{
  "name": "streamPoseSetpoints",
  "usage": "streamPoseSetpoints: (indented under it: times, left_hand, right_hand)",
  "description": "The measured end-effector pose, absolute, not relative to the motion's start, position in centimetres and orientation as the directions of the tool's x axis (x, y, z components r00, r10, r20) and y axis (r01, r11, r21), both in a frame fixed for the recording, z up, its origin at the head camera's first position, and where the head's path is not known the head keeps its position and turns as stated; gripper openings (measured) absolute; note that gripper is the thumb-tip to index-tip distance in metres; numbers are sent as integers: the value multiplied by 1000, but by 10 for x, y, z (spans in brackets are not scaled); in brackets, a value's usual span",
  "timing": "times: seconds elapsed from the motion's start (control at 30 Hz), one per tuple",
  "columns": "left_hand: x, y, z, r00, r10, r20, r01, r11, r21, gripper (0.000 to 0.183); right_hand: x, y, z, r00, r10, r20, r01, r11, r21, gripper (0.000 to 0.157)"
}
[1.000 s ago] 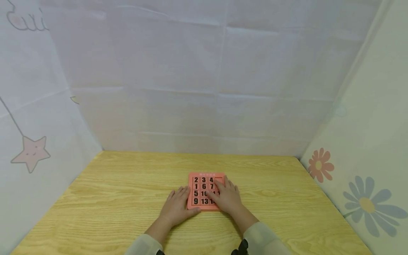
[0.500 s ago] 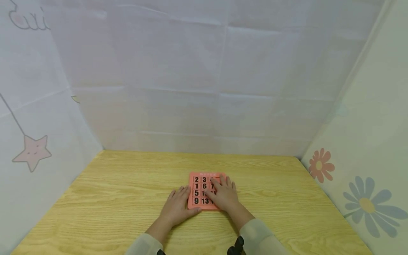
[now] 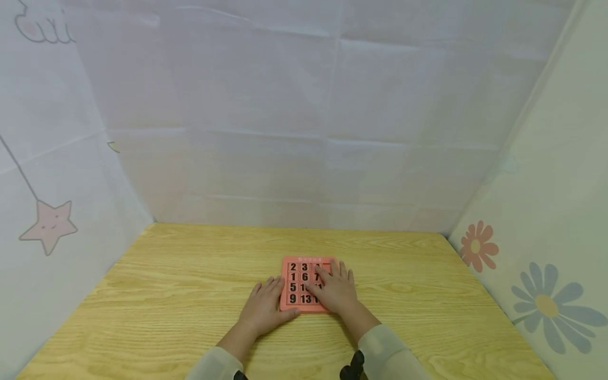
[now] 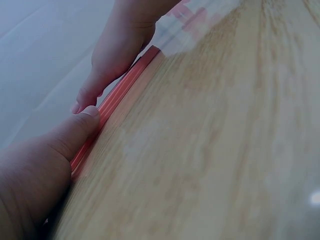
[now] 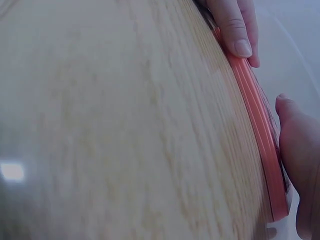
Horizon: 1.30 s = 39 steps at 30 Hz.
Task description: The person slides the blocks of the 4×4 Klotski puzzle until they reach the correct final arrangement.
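Observation:
A red-pink number slide puzzle (image 3: pixel 293 288) lies flat on the wooden table, with black numbers on its square tiles. My left hand (image 3: pixel 262 312) holds it at the left side and near-left corner, fingers along the side and thumb on the near edge. The thumb (image 4: pixel 82 127) shows against that edge in the left wrist view. Over the right part of the board spreads my right hand (image 3: pixel 338 293), its index fingertip at the top-row 4 tile and its thumb above the middle tiles. The right-hand tiles are hidden beneath it. In the right wrist view the puzzle's edge (image 5: pixel 260 125) runs between both hands.
The wood-grain table (image 3: pixel 190 264) reaches back to a pale cloth wall (image 3: pixel 304 132). Cloth sides with a printed star (image 3: pixel 48 227) and flowers (image 3: pixel 546 306) stand at left and right.
My right hand has shifted slightly left, its index finger now covering part of the 4 tile. The left hand and the board stay in place.

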<state>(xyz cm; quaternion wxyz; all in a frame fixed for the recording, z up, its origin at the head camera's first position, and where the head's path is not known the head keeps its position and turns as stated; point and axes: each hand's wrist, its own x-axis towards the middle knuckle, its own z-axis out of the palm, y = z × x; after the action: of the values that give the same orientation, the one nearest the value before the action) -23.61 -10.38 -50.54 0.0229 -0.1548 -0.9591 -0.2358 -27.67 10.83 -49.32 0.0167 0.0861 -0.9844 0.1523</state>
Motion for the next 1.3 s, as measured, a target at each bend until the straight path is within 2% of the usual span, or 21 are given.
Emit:
streamPoseSetpoints:
  times: [0.7,1.3]
  left_hand:
    - [-238,-104,-507,-949,290,121,314,853,417,101]
    - [-236,-103,-506,-953,283,109,302,853,426,101]
  right_hand:
    - [-276,123,-493,-988,-150,42,-155,938,-309,74]
    - [-277,134,-497,-987,-147,60,-158,940,-302,70]
